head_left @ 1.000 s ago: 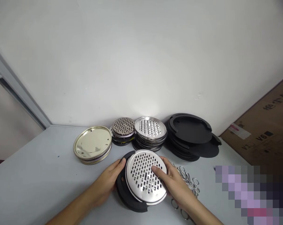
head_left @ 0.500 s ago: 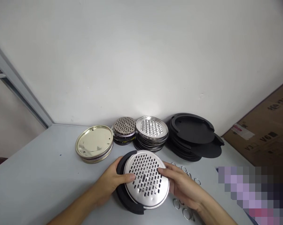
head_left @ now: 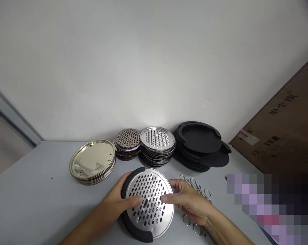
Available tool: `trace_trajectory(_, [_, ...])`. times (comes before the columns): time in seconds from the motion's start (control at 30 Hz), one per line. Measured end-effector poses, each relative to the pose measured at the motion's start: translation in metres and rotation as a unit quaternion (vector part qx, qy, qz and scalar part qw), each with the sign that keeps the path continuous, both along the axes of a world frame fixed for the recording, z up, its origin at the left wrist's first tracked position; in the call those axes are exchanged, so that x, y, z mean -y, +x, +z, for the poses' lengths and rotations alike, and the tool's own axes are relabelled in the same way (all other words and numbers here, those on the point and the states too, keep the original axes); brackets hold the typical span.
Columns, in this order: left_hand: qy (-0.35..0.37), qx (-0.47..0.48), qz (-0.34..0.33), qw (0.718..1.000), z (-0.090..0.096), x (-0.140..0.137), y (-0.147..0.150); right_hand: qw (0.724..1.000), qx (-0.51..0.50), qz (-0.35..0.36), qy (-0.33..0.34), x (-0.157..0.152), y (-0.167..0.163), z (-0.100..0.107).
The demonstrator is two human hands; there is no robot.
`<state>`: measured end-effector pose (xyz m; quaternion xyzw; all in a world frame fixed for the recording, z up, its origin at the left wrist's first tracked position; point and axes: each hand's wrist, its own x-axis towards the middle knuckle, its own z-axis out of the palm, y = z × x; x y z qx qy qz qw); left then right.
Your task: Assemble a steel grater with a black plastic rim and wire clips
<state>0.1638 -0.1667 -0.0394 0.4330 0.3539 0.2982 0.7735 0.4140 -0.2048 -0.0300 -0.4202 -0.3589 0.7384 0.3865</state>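
A round silver metal disc full of small slots lies against a black base with a curved rim along its left side. My left hand grips the left side, its thumb flat on the slotted face and its fingers hidden underneath. On the right edge, my right hand holds the disc with its thumb pressed on the slots; its other fingers are partly hidden behind. Several metal rings and bent metal pieces lie on the table beside and beyond my right hand.
Along the wall stand a pile of gold-coloured lids, a short pile topped by a slotted disc, a pile of silver grater discs and black plastic bases. A cardboard box stands at right; a blurred patch covers the lower right.
The slotted disc has moved left against the black rim, so less black shows between them. My right thumb lies farther in over the slots. The whole view has shifted a little.
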Motion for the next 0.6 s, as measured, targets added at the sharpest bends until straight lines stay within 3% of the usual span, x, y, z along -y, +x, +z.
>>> trace_trajectory(0.3, [-0.005,0.002,0.004,1.000,-0.006,0.000,0.001,0.997,-0.029,0.064,-0.020,-0.003,0.015,-0.002])
trace_trajectory(0.6, [-0.004,0.001,0.007,1.000,-0.007,0.000,0.000,0.999,-0.004,0.040,-0.014,-0.002,0.010,-0.006])
